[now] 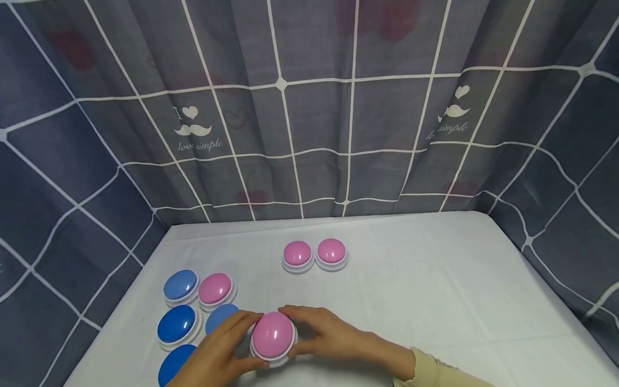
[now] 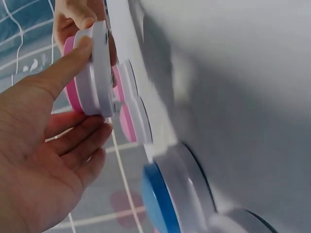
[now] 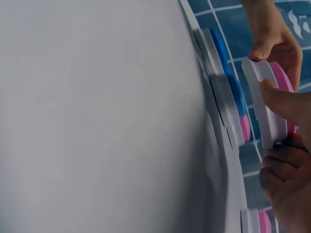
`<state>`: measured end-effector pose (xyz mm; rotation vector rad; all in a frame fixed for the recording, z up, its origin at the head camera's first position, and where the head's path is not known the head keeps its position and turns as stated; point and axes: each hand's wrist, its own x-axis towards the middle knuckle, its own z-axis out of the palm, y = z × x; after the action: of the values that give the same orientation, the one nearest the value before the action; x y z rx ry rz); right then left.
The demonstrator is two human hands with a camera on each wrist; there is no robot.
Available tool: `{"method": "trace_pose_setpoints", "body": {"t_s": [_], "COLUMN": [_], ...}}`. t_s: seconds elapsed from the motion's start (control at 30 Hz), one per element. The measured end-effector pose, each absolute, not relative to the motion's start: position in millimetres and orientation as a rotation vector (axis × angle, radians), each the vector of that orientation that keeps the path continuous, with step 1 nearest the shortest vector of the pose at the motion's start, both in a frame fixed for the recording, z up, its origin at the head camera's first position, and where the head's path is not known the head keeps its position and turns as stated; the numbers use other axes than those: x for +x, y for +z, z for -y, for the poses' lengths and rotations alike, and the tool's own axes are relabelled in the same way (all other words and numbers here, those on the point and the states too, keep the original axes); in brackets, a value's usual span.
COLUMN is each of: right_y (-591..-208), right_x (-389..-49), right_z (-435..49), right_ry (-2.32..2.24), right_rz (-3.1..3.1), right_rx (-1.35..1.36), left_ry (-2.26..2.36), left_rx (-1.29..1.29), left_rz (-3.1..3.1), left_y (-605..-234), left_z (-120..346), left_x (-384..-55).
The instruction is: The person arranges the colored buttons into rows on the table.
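Both hands hold one pink push button (image 1: 272, 334) with a white round base, its dome toward the head camera. My left hand (image 1: 217, 352) grips its left side between thumb and fingers. On the opposite side, my right hand (image 1: 331, 336) pinches the rim with thumb and fingers. Both wrist views show the button's white base (image 2: 92, 73) raised off the table. Just beyond my left hand lies a light blue button (image 1: 221, 316), partly covered by it. A dark blue button (image 1: 175, 364) is also partly hidden behind that hand.
At the left stand another light blue button (image 1: 181, 285), a pink button (image 1: 215, 288) and a dark blue button (image 1: 177, 323). Two pink buttons, one left (image 1: 297, 253) and one right (image 1: 331, 251), sit farther back on the white tablecloth (image 1: 435, 279). A checked curtain (image 1: 319, 118) surrounds the table.
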<state>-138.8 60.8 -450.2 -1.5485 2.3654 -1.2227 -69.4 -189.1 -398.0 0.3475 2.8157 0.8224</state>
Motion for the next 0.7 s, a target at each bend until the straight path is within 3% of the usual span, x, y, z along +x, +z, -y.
{"method": "trace_pose_setpoints", "body": {"t_s": [0.43, 0.7], "right_y": [-444.9, -439.3], "right_x": [-164.8, -185.2], "right_z": [-110.8, -146.7], "right_ry": [-1.306, -1.301], "right_rz": [-2.475, -2.586], "right_rx": [-1.398, -1.319], "left_ry": [0.874, 0.793], "left_rx": [0.935, 0.993], "left_rz": [-2.999, -2.981], "left_y": [-405.2, -398.8], "left_z": [153.5, 117.9], "left_x": [-127.7, -164.8]}}
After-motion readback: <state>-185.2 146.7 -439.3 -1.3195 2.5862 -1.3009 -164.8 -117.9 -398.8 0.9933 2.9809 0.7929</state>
